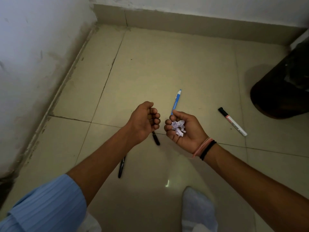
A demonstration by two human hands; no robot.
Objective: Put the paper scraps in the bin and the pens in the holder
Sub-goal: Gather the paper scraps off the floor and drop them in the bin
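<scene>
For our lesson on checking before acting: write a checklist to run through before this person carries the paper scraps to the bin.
1. Paper scraps gathered in the cupped right hand: ok.
2. Left hand free: cannot tell; its fingers are curled, palm hidden.
3. Scraps left on the floor: none visible, ok.
4. Dark bin in sight at the right edge: ok; its opening is out of view.
5. Pens collected: not ok; blue pen, marker and two black pens lie on the floor.
6. Pen holder located: cannot tell.
</scene>
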